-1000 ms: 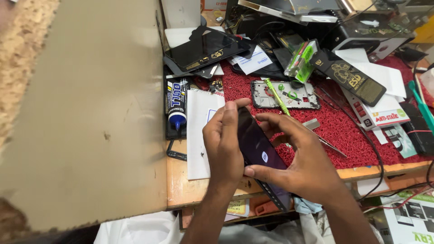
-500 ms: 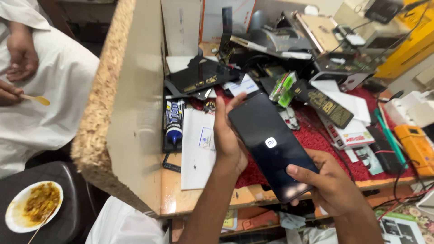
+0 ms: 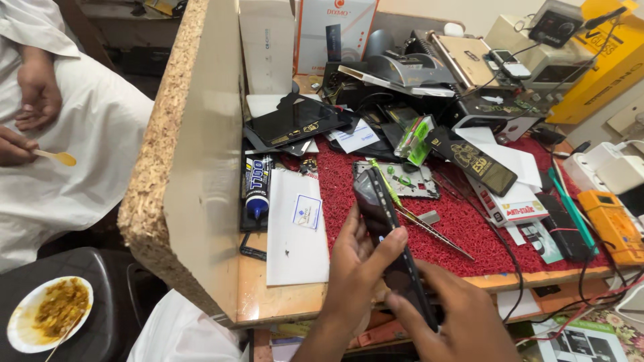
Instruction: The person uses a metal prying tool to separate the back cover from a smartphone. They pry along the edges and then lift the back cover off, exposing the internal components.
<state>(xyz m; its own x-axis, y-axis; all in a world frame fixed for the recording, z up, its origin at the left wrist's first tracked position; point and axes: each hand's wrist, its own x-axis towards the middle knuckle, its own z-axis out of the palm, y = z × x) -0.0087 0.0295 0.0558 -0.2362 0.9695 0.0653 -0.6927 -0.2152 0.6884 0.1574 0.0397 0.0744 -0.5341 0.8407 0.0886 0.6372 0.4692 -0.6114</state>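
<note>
Both my hands hold a black smartphone (image 3: 389,241) above the front edge of the workbench, turned almost edge-on to me. My left hand (image 3: 359,258) grips its upper half, thumb and fingers wrapped round the sides. My right hand (image 3: 453,315) supports the lower end from underneath. Just behind the phone, on the red mat (image 3: 469,231), lie an opened phone frame (image 3: 402,181), a green-handled screwdriver (image 3: 386,184) and metal tweezers (image 3: 436,234).
A chipboard partition (image 3: 194,154) stands at the left. A glue tube (image 3: 257,188) and white envelope (image 3: 295,224) lie beside the mat. Boxes, phone parts, a power strip and cables crowd the back and right. Another person in white sits at left holding a spoon; a plate of food (image 3: 47,312) rests on a stool.
The phone has turned from face-up to nearly edge-on. My left hand has slid round to grip its sides, and my right hand stays under the lower end. The view has swung slightly.
</note>
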